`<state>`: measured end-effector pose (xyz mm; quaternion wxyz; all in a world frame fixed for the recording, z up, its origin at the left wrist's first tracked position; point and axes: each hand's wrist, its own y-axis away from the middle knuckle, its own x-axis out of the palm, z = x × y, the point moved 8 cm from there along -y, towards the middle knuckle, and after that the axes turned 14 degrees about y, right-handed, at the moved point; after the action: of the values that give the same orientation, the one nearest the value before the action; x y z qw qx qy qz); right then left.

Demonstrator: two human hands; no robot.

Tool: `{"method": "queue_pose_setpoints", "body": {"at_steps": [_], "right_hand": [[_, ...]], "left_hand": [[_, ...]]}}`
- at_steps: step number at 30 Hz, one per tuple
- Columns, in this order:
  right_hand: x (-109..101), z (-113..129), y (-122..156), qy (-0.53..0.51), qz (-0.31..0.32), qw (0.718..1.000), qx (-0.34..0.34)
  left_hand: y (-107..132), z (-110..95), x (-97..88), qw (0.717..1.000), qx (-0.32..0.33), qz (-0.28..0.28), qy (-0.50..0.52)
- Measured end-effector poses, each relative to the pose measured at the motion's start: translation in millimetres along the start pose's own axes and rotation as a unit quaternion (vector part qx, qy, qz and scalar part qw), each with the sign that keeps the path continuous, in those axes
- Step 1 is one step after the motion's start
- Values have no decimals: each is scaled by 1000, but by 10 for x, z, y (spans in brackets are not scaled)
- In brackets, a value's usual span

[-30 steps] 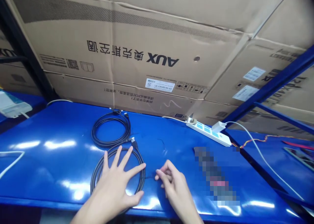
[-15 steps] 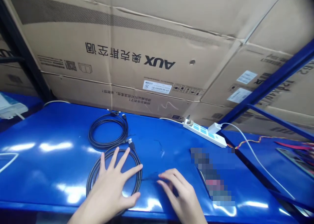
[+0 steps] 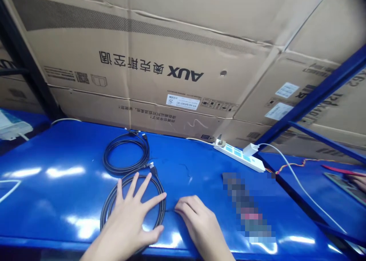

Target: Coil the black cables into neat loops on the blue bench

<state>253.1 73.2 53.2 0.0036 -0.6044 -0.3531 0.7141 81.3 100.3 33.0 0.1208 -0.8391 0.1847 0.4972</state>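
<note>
My left hand (image 3: 133,213) lies flat with fingers spread on the near coil of black cable (image 3: 110,198) at the front of the blue table (image 3: 57,184). A second black coil (image 3: 105,156) lies just behind it, with the plug ends of the two coils close together. My right hand (image 3: 197,223) rests on the table just right of the near coil. Its fingers are curled together over a thin dark strand (image 3: 170,210) that runs toward the coil. What the fingertips hold is too small to make out.
A white power strip (image 3: 240,157) with a white charger (image 3: 250,149) and its white lead (image 3: 300,188) lies at the back right. Large cardboard boxes (image 3: 171,62) wall the back. A blue frame (image 3: 314,97) and another person's hand (image 3: 358,181) are at the right.
My right hand came down from a raised pinch and slid left toward the near coil. My left hand stayed spread on the coil.
</note>
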Motion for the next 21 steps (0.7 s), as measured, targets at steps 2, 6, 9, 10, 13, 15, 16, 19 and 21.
{"method": "queue_pose_setpoints", "body": {"at_steps": [2, 6, 9, 10, 13, 15, 16, 19, 21], "right_hand": [[-82, 45, -15, 27, -36, 999, -19], [-234, 237, -48, 9, -53, 991, -122], [-257, 331, -41, -23, -34, 986, -164], [-239, 334, -43, -50, -22, 986, -156], [-130, 262, -76, -142, 23, 987, -72], [-14, 127, -102, -221, 70, 972, 46], [57, 57, -100, -272, 100, 951, 111], [261, -61, -38, -417, 205, 846, 260], [300, -91, -24, -437, 252, 815, 284]], "left_hand": [[0, 0, 6, 1000, -1, 1, 1], [9, -8, -9, 1000, 7, -9, 11], [16, -6, -20, 1000, 4, -11, 16], [16, -6, -20, 1000, 3, -8, 16], [17, -12, -24, 1000, 4, -3, 14], [15, -18, -31, 1000, 7, -5, 10], [15, -20, -34, 1000, 8, -5, 7], [15, -19, -31, 1000, 3, -2, 3], [17, -18, -26, 1000, 1, 1, 6]]}}
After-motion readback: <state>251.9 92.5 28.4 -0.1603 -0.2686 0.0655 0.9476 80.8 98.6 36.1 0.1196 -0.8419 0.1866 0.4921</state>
